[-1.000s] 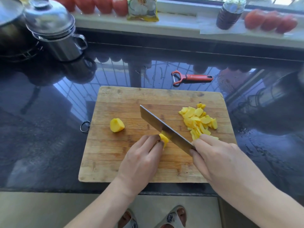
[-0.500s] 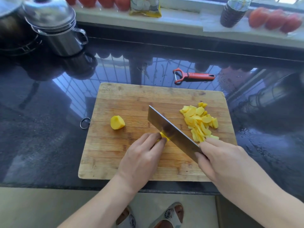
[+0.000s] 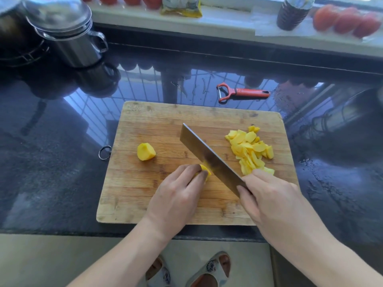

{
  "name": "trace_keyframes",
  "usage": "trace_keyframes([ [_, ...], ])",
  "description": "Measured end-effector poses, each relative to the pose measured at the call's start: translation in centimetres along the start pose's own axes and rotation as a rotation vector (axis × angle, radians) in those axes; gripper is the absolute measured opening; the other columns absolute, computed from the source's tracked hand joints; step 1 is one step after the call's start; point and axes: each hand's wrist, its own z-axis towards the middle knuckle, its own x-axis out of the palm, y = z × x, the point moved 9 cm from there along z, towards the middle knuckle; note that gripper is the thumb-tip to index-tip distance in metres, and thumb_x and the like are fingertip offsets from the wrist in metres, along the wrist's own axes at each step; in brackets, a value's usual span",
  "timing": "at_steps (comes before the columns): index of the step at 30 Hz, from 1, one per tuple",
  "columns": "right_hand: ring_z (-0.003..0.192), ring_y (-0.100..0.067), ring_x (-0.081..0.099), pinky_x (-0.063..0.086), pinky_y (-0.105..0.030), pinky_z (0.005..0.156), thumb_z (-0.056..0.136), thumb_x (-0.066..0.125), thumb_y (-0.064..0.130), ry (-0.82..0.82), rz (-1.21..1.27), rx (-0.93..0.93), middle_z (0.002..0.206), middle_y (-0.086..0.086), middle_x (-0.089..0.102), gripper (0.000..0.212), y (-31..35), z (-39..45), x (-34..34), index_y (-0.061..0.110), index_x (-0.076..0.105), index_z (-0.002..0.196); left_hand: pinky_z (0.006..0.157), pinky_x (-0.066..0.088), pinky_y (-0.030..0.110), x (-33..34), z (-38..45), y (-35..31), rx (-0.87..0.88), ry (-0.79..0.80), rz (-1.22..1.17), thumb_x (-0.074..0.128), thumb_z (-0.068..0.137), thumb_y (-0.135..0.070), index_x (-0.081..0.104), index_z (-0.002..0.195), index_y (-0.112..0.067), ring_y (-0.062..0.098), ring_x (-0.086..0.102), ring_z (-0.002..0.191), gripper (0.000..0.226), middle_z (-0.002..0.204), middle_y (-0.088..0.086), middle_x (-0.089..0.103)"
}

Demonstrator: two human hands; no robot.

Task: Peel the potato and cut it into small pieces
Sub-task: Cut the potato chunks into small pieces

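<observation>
Potato piece under cut [image 3: 205, 170]: held at mid-board, mostly hidden under fingertips; only a small yellow end is seen against the blade.
Left hand [image 3: 178, 195]: fingers curled down over that piece, pinning it to the board.
Knife [image 3: 209, 158]: broad blade laid diagonally, tip toward the far left, flat side touching the held piece.
Right hand [image 3: 267, 195]: closed round the knife handle, which is hidden beneath it.
Spare chunk [image 3: 146, 151]: 1 peeled lump, left of the blade, apart from everything else.
Cut pile [image 3: 250, 150]: thin slices heaped on the right side of the board, the nearest ones touching the right hand.
Cutting board [image 3: 132, 204]: wooden, set at the near edge of the counter, metal ring on its left side.
Peeler [image 3: 241, 93]: red, laid on the counter just beyond the board, not in use.
Step in hand: slicing is judged well advanced; peeling appears finished, as no skin is seen.
Next move: the blade is to be brought down close beside the fingertips, which are to be kept tucked back, since little of the piece remains.
Edges: the board's front edge lies at the counter's drop.
Open room: bare board is left between the spare chunk and the blade, and along the near strip; the right side is crowded by slices.
Counter [image 3: 51, 162]: dark, glossy, wet in places.
</observation>
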Motion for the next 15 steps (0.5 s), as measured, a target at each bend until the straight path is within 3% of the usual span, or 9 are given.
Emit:
trace_keyframes([
  [10, 0.054, -0.018, 0.052, 0.049, -0.04, 0.046, 0.097, 0.041, 0.042, 0.115, -0.11, -0.02, 0.074, 0.008, 0.046, 0.026, -0.1, -0.1, 0.3, 0.027, 0.051, 0.078, 0.095, 0.056, 0.038, 0.1, 0.0, 0.1, -0.011, 0.005, 0.006, 0.063, 0.099, 0.003, 0.073, 0.112, 0.002, 0.031, 0.066, 0.104, 0.016, 0.114, 0.015, 0.069],
  [15, 0.059, -0.021, 0.054, 0.051, -0.042, 0.051, 0.093, 0.035, 0.047, 0.148, -0.117, 0.031, 0.072, 0.009, 0.045, 0.029, -1.0, 0.0, -0.1, 0.027, 0.043, 0.073, 0.093, 0.056, 0.039, -0.1, 0.1, 0.0, -0.01, -0.001, -0.003, 0.064, 0.098, 0.005, 0.072, 0.113, 0.001, 0.031, 0.066, 0.103, 0.018, 0.114, 0.013, 0.069],
])
